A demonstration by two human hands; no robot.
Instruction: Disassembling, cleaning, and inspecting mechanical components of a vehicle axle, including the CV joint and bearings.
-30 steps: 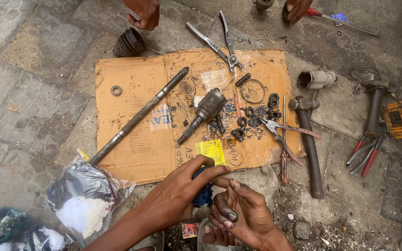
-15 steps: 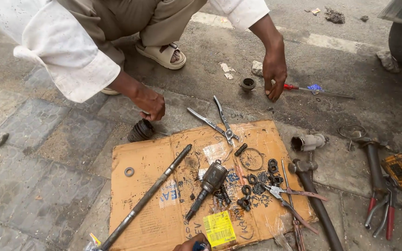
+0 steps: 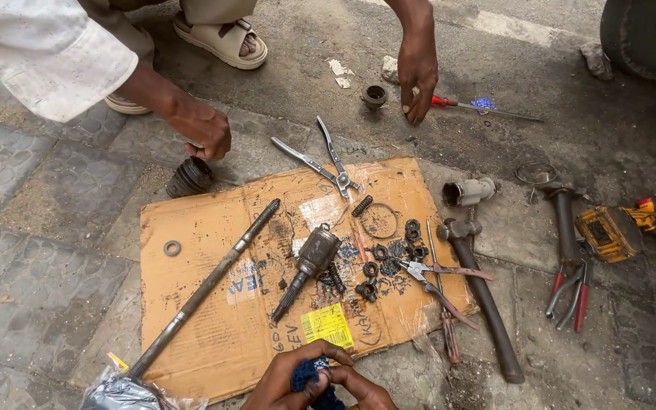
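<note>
At the bottom edge, my left hand (image 3: 281, 382) and my right hand (image 3: 364, 392) close together around a dark blue cloth-like thing (image 3: 307, 375); only the fingers and knuckles show. Just beyond them lies a sheet of brown cardboard (image 3: 199, 228) on the pavement. On it rest a long steel shaft (image 3: 205, 287), a greasy joint with a short stub (image 3: 311, 258), a yellow label (image 3: 327, 326), and several black rings and washers (image 3: 389, 262).
Across the cardboard a person in a white sleeve crouches, one hand (image 3: 205, 129) by a black rubber boot (image 3: 190, 176), the other hand (image 3: 417, 67) at a red-handled screwdriver (image 3: 465, 105). Long pliers (image 3: 320, 163), a hammer (image 3: 480, 296), red pliers (image 3: 571, 285) and a yellow drill (image 3: 616, 228) lie around.
The view has tilted up, so my hands slid to the bottom edge and the crouching person came into sight. My hands stay together at the cardboard's near edge.
</note>
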